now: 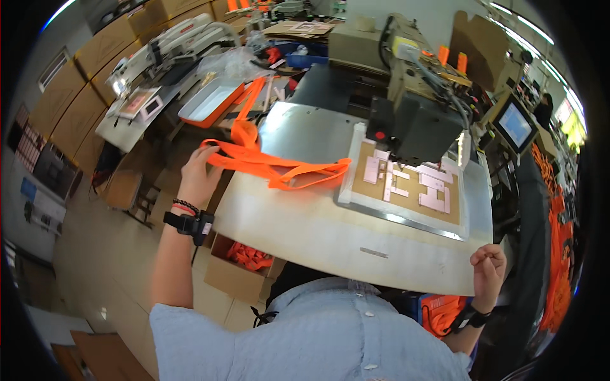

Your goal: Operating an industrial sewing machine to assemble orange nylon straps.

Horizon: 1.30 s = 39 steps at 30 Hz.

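Observation:
My left hand (pixel 201 174) is closed on the end of a tangle of orange webbing straps (pixel 279 166) at the left edge of the sewing table. The straps stretch right to a metal-edged template frame (pixel 346 197), and one length trails back toward an orange tray. My right hand (pixel 488 268) is by the table's right front edge, its fingers curled in, with nothing visible in them. Inside the frame is a brown board (pixel 406 202) with pale pink strips on it. Above the board hangs the black head of a sewing machine (pixel 426 127).
A shiny metal plate (pixel 305 136) lies at the back of the white table (pixel 286 219). Left behind it are an orange-rimmed tray (pixel 213 105) and a second machine (pixel 184 47). Below is a cardboard box (pixel 232 279) of orange straps. A screen (pixel 515 127) stands at right.

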Motion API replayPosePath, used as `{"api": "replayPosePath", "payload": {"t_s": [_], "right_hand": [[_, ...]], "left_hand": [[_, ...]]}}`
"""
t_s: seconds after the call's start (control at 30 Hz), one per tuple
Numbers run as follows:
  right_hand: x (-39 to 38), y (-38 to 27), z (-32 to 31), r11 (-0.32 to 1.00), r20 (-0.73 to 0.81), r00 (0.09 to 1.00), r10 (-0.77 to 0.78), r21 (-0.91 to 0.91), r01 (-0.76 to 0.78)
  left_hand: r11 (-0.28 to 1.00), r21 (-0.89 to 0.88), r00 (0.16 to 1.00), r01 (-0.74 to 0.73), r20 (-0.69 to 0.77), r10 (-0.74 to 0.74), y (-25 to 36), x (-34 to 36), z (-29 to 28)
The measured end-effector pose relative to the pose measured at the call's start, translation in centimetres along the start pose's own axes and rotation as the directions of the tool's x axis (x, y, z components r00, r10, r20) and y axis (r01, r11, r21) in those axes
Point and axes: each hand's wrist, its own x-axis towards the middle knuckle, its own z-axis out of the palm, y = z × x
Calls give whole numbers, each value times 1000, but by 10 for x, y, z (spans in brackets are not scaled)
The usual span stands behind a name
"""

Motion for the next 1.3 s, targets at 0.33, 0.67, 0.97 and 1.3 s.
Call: {"api": "replayPosePath", "payload": {"t_s": [0.33,0.67,0.97,1.3], "right_hand": [[18,85,-63,838,-156,947,280,521,-162],[7,78,-96,844,-139,964,228,522,-124],[3,86,-94,835,-86,985,151,544,-81],[6,79,-71,861,-162,968,193,500,-88]], "left_hand": [[481,-540,463,690,-182,-868,-79,-336,140],[83,162,-76,983,780,-622,-40,-524,231],[816,379,196,436,845,-497,-67,-537,234],[-230,205,-308,951,615,-725,-25,-557,232]]}}
